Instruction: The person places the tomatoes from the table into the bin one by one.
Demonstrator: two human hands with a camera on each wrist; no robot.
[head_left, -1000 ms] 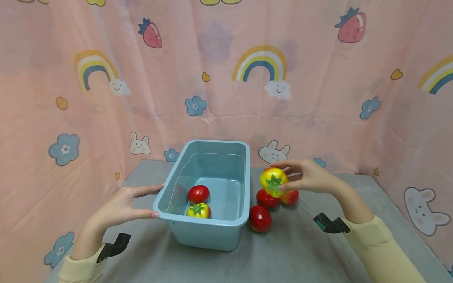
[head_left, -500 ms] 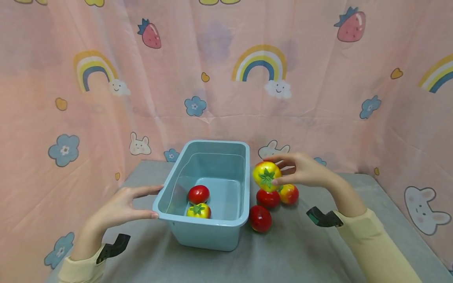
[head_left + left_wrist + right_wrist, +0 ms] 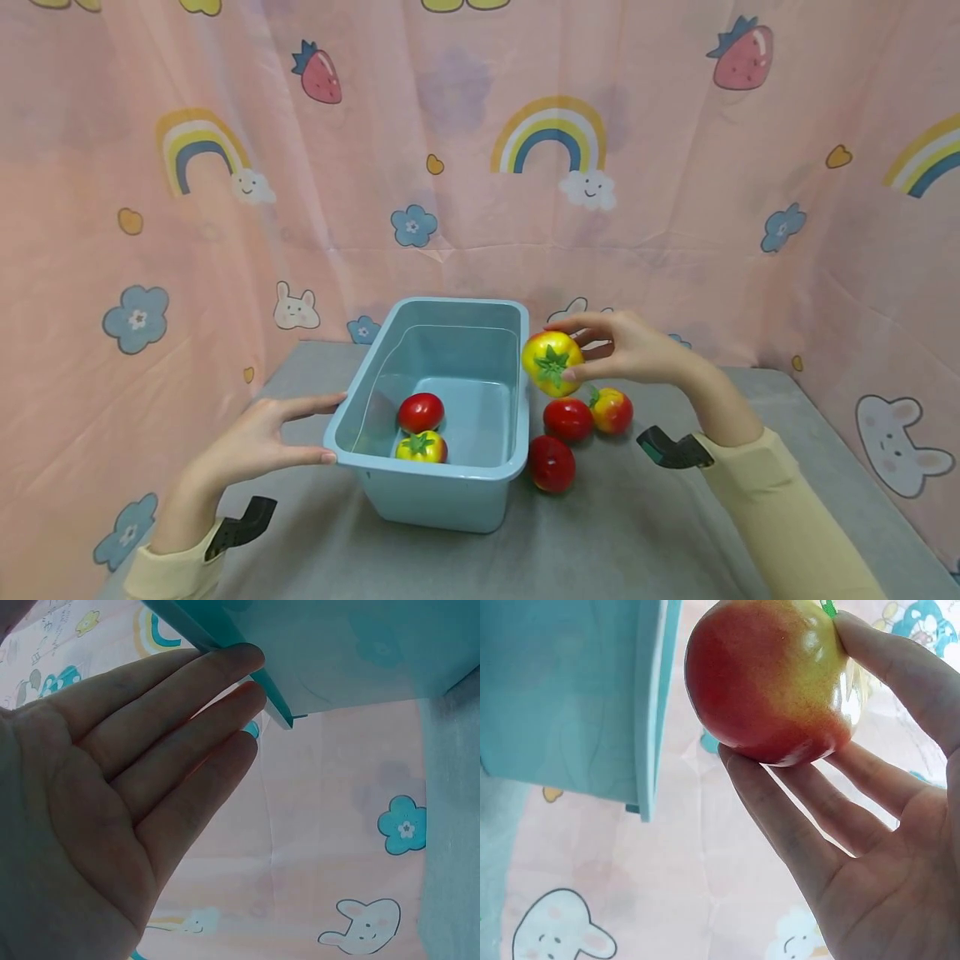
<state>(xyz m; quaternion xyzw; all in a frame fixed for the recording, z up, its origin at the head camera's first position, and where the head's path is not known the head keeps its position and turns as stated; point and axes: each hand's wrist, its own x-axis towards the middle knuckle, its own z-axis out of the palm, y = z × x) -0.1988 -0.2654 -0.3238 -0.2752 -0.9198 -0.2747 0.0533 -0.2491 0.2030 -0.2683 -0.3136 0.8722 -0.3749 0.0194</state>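
My right hand (image 3: 633, 350) holds a yellow-and-red tomato (image 3: 552, 363) with a green leafy top, between thumb and fingertips. It hangs in the air close to the right rim of a light blue plastic bin (image 3: 431, 472). The right wrist view shows the red side of this tomato (image 3: 761, 682) against the fingertips. With straight fingers, my left hand (image 3: 258, 442) touches the bin's left rim; its palm and fingers (image 3: 176, 746) show in the left wrist view. Inside the bin lie a red tomato (image 3: 421, 412) and a yellow one (image 3: 422, 447).
On the grey table (image 3: 637, 533), right of the bin, rest two red tomatoes, one nearer (image 3: 551, 464) and one behind (image 3: 567, 419). A red-and-yellow one (image 3: 612, 411) lies beside them. A pink patterned curtain (image 3: 480, 217) hangs behind and around the table.
My right hand has carried the yellow-and-red tomato up and leftward, to near the bin's right rim, baring the tomatoes below it. The left hand and the bin have stayed put.
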